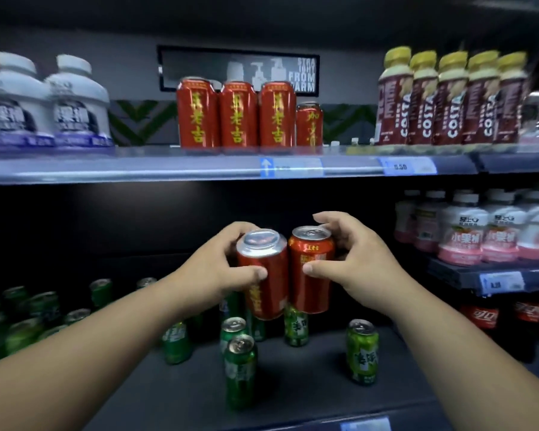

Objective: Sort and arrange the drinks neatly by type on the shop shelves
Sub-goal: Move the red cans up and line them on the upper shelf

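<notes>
My left hand point(221, 262) grips a red can point(266, 284) with yellow lettering, held in the air above the lower shelf. My right hand point(352, 256) grips a second red can point(311, 275) right beside it; the two cans almost touch. On the upper shelf point(168, 166) stands a row of three matching red cans point(235, 115) with a smaller red can point(309, 126) at their right end. Green cans point(240, 368) stand scattered on the lower shelf point(293, 384) below my hands.
White bottles point(44, 104) stand upper left, dark red Costa bottles point(448, 101) upper right. Pink and white bottles point(492, 231) fill a right-hand shelf, cola bottles point(486, 315) beneath it. More green cans point(19, 318) crowd the lower left. Price tags point(408, 166) line the shelf edge.
</notes>
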Motion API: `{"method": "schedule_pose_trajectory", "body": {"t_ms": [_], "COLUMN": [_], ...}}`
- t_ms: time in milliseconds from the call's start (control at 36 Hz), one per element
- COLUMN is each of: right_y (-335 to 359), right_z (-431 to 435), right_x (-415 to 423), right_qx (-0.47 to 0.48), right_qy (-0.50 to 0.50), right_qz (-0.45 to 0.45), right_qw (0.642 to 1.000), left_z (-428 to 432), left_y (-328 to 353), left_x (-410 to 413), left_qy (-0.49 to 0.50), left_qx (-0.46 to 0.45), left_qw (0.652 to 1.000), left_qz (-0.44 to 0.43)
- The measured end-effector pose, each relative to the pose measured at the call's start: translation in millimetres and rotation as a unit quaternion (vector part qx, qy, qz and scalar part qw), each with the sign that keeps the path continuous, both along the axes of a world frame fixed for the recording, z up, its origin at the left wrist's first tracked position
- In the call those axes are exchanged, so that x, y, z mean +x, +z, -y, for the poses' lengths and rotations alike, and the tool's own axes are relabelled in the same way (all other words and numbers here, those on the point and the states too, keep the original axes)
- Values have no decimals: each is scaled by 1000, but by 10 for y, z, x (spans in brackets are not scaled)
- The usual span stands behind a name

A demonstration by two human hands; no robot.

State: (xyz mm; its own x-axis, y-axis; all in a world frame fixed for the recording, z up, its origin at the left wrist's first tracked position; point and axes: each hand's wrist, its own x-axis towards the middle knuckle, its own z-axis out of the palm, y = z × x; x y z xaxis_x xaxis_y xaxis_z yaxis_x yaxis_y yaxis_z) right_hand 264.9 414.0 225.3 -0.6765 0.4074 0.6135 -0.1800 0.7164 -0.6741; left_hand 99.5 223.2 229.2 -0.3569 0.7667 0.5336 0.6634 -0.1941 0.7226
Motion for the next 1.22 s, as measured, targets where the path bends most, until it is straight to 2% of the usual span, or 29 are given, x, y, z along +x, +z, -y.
{"method": "schedule_pose_trajectory", "body": {"t_ms": [167, 444, 583, 833, 889, 972, 1028, 1139, 1222], "right_y": [348, 960, 1240, 1639, 1732, 1858, 1932, 2050, 2096], "right_z": [326, 315, 148, -196, -258, -345, -395, -478, -525], "right_x": [188, 304, 287, 113, 65, -19, -81, -277, -436], "right_qx": [5, 4, 3, -4, 3, 19, 31, 50, 54], "right_qy": [-12, -14, -22, -29, -29, -32, -36, -43, -40], "right_qz": [-37, -101, -132, -171, -174, -179, -194, -197, -187], "right_qw": [999, 995, 991, 985, 984, 983, 980, 978, 980], "left_z": [332, 548, 512, 144, 50, -73, -135, -242, -341], "left_y": [336, 837, 1019, 1190, 1232, 1330, 1387, 1450, 1478], "left_x": [147, 300, 357, 340, 347, 390, 417, 430, 430], "left_qy": [0, 19, 37, 64, 27, -34, -41, 13, 12], "left_qx": [25, 149, 202, 237, 270, 336, 367, 349, 346], "left_qw": [999, 987, 976, 957, 942, 897, 868, 873, 874], "left_qz": [25, 55, 76, 155, 198, 286, 334, 342, 341]}}
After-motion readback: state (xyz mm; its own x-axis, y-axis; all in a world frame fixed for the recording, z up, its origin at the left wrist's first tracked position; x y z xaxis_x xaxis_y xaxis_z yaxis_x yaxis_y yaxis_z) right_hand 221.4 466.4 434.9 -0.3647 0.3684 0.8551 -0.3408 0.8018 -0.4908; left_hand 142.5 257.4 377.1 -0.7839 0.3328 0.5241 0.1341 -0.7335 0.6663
